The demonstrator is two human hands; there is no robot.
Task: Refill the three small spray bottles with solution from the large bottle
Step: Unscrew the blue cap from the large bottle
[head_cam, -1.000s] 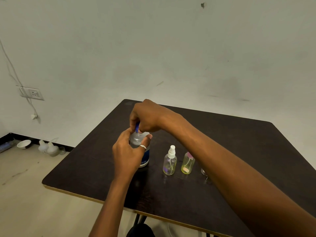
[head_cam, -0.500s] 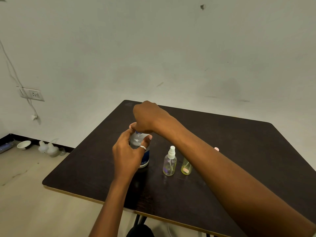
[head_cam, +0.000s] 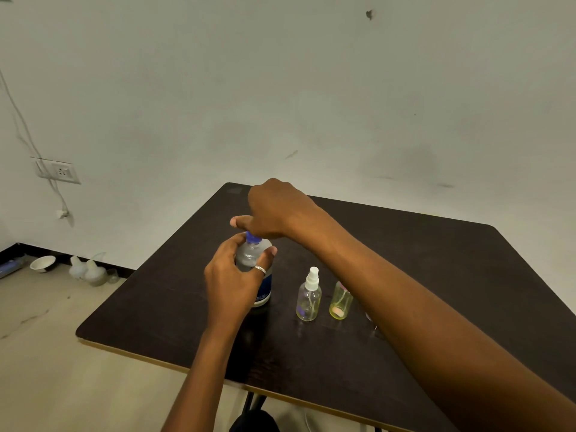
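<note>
Our left hand (head_cam: 230,282) wraps the bottle (head_cam: 254,255) upright on the table (head_cam: 436,260); our right hand (head_cam: 274,210), knuckles up, pinches its cap (head_cam: 252,237) from above.

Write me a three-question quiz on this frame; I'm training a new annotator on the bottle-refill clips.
1. True or false: the left hand grips the large bottle.
2. The sprayer on the clear spray bottle is: A white, B red, C black.
3. What colour is the cap under the right hand?
Key: 1 true; 2 A; 3 blue.
</note>
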